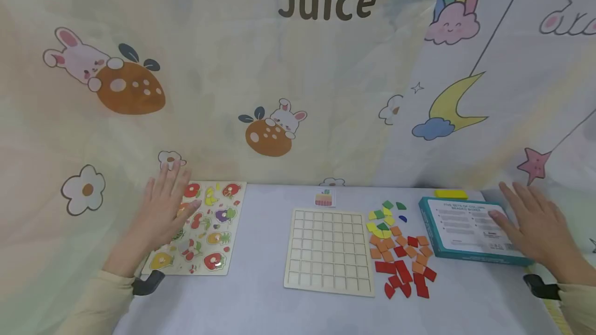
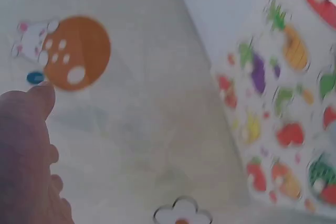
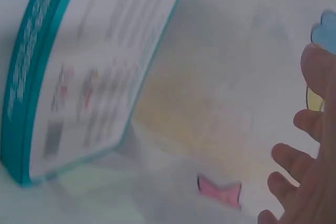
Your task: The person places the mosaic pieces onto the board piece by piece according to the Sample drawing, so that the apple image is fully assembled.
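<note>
Left hand (image 1: 164,210) flat, fingers straight and spread, over the far left part of the fruit puzzle (image 1: 209,242), gripping nothing. Right hand (image 1: 535,229) spread too, fingers straight, over the right end of the teal box (image 1: 458,226), holding nothing. Between them on the table (image 1: 261,299): an empty grid board (image 1: 328,250), coloured tiles (image 1: 398,252) just right of it. A small card (image 1: 324,198) lies beyond the board; a yellow block (image 1: 450,194) behind the box.
</note>
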`<state>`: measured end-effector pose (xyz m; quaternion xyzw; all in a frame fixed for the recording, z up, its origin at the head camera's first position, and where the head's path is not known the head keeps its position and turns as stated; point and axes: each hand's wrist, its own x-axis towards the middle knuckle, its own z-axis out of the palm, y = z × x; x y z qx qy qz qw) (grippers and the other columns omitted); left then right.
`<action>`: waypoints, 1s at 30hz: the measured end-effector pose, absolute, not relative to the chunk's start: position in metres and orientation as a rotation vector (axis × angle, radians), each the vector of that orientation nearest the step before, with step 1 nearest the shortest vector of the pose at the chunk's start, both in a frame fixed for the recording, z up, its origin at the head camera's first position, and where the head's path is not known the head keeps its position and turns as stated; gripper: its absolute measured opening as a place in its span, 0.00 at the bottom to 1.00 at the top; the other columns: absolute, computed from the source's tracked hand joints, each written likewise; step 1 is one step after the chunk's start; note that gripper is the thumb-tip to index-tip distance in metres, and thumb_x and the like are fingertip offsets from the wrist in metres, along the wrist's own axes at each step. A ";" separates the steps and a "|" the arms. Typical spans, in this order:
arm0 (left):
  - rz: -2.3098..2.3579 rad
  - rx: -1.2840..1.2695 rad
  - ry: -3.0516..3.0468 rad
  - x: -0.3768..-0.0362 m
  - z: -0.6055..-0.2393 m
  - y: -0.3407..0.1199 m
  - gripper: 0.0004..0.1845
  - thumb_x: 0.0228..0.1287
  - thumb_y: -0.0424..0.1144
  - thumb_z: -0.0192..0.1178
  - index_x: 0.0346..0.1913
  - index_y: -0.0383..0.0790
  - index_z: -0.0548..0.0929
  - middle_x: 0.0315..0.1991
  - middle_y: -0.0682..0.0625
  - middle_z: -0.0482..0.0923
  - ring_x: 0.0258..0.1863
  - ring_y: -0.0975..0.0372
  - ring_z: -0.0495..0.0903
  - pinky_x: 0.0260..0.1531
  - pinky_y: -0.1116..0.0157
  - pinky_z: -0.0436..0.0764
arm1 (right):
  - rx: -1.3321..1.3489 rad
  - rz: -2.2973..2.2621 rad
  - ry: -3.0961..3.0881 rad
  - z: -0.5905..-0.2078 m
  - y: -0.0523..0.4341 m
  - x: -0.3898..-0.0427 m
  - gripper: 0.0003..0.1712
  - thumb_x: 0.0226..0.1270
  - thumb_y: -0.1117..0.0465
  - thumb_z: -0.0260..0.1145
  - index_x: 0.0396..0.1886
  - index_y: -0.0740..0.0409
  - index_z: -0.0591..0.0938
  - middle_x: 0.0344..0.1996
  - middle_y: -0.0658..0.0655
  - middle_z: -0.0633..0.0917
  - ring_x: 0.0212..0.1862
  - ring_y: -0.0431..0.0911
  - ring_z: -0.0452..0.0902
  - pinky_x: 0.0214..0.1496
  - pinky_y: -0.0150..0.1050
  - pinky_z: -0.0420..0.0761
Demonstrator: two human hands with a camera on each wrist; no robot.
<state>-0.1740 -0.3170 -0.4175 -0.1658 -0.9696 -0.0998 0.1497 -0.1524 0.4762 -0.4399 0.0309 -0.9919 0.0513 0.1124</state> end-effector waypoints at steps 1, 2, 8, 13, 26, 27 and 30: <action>-0.295 -0.496 -2.794 -0.173 -0.422 -0.312 0.48 0.80 0.56 0.56 0.88 0.42 0.42 0.89 0.41 0.30 0.87 0.43 0.29 0.83 0.32 0.37 | 0.119 0.176 -2.907 -0.443 0.469 -0.156 0.51 0.83 0.35 0.52 0.87 0.59 0.45 0.81 0.79 0.54 0.82 0.76 0.40 0.82 0.78 0.37; -0.306 -0.519 -2.804 -0.171 -0.428 -0.305 0.47 0.80 0.55 0.56 0.87 0.41 0.43 0.89 0.41 0.31 0.88 0.43 0.30 0.84 0.35 0.37 | 0.148 0.202 -2.904 -0.447 0.461 -0.160 0.50 0.82 0.37 0.56 0.87 0.61 0.50 0.78 0.80 0.59 0.79 0.77 0.46 0.80 0.80 0.44; -0.367 -0.713 -2.918 -0.150 -0.482 -0.242 0.46 0.80 0.56 0.57 0.87 0.44 0.47 0.89 0.45 0.38 0.88 0.46 0.40 0.87 0.44 0.42 | 0.233 0.269 -3.019 -0.467 0.402 -0.184 0.39 0.72 0.45 0.72 0.70 0.67 0.76 0.64 0.81 0.77 0.66 0.77 0.65 0.65 0.82 0.69; -0.540 -0.879 -3.019 -0.134 -0.532 -0.192 0.42 0.80 0.56 0.57 0.86 0.42 0.54 0.87 0.45 0.49 0.87 0.48 0.49 0.83 0.38 0.54 | 0.299 0.254 -3.100 -0.487 0.356 -0.203 0.33 0.63 0.52 0.80 0.64 0.63 0.84 0.57 0.74 0.85 0.60 0.71 0.75 0.61 0.75 0.78; -0.926 -0.707 -2.972 -0.148 -0.584 -0.143 0.40 0.78 0.51 0.59 0.85 0.42 0.59 0.86 0.44 0.54 0.87 0.47 0.47 0.84 0.35 0.41 | 0.228 0.254 -3.155 -0.528 0.331 -0.232 0.21 0.59 0.62 0.83 0.52 0.63 0.91 0.44 0.67 0.90 0.41 0.57 0.80 0.53 0.63 0.86; -0.916 -0.704 -2.981 -0.148 -0.585 -0.141 0.40 0.77 0.52 0.59 0.85 0.43 0.59 0.87 0.45 0.53 0.87 0.47 0.46 0.84 0.35 0.40 | 0.211 0.278 -3.155 -0.530 0.331 -0.232 0.21 0.58 0.63 0.83 0.52 0.63 0.91 0.45 0.67 0.90 0.41 0.58 0.81 0.53 0.63 0.86; -0.847 -0.695 -3.005 -0.149 -0.587 -0.137 0.41 0.77 0.54 0.58 0.85 0.47 0.59 0.87 0.46 0.51 0.88 0.47 0.44 0.84 0.35 0.40 | 0.171 0.332 -3.160 -0.532 0.331 -0.232 0.20 0.58 0.64 0.82 0.51 0.64 0.91 0.45 0.67 0.90 0.43 0.58 0.81 0.54 0.64 0.87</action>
